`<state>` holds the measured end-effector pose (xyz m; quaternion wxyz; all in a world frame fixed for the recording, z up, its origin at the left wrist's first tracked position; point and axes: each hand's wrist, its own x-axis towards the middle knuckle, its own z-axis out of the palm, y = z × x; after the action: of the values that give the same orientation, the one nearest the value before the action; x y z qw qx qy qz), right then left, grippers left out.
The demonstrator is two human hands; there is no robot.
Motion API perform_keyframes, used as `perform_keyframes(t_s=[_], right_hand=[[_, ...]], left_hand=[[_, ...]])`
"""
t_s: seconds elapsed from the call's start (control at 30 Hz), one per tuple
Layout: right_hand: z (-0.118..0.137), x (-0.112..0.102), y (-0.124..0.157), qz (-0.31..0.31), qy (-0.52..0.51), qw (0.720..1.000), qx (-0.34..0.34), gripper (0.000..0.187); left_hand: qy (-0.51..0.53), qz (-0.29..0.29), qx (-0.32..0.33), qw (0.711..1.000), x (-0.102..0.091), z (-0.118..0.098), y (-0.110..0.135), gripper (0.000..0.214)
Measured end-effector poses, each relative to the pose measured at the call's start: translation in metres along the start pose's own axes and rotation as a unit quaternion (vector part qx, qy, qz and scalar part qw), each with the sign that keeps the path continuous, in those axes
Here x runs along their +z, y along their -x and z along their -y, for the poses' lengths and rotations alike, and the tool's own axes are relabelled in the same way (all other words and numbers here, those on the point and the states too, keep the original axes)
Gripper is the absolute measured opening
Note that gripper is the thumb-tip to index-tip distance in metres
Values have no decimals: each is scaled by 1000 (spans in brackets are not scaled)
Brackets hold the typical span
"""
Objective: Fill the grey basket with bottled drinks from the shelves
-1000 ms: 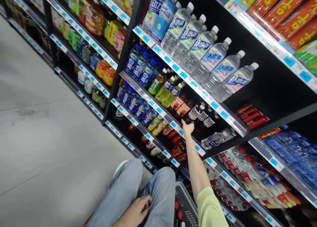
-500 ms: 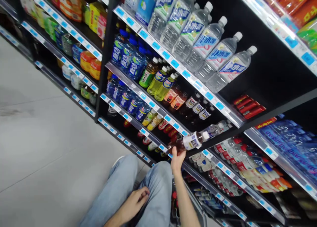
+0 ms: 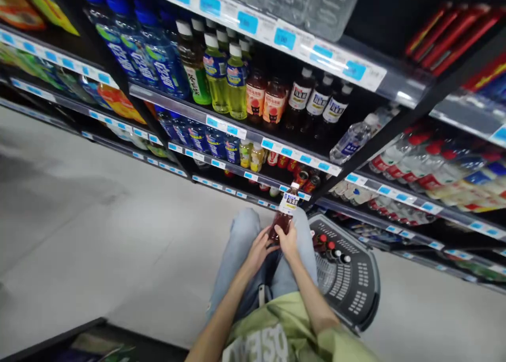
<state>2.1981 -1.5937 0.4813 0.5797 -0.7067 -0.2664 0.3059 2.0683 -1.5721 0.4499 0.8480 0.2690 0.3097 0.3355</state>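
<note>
A dark brown drink bottle (image 3: pixel 285 214) with a white cap and a white label stands tilted in front of my knees. My right hand (image 3: pixel 289 242) is closed around its lower part, thumb across the front. My left hand (image 3: pixel 259 250) reaches the bottle's base from the other side, its fingers against the bottle and partly hidden by it. To the right of my legs, a dark grey shopping basket (image 3: pixel 369 283) sits on the floor. Inside it, several bottles (image 3: pixel 330 248) with red, white or dark caps lie along the shelf side.
Drink shelves (image 3: pixel 177 101) run across the front, with blue-marked price strips along their edges. Similar dark bottles (image 3: pixel 316 101) stand on the middle shelf, and a clear bottle (image 3: pixel 353 138) leans near the upright. Grey floor (image 3: pixel 118 230) extends to the left; a black-edged display (image 3: pixel 98 325) is behind at lower left.
My right hand has brought the dark bottle from the shelf edge back to my knees and turned it more upright. My left hand has risen from my lap to the bottle. The view has swung down.
</note>
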Motion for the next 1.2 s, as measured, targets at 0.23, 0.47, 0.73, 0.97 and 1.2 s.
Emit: perform_keyframes(t_s=[0.23,0.47,0.73,0.97,1.2], right_hand=[[0,6,9,47,-29,998,-5,41],[1,7,7,59,-33,998,-11,41],[4,5,9,80,20,997,-9,40],[8,5,10,85,13,996,-6,41],[5,7,11,79,-11,997,-19,42]], left_hand=[[-19,-39,28,999,-9,7,4,62],[-1,-54,24,998,-11,10,2,66],[27,-57,-2,998,-12,16,0,70],[24,-64,7,998,-13,15,0,68],[-53,-69,60,994,-14,16,2,78]])
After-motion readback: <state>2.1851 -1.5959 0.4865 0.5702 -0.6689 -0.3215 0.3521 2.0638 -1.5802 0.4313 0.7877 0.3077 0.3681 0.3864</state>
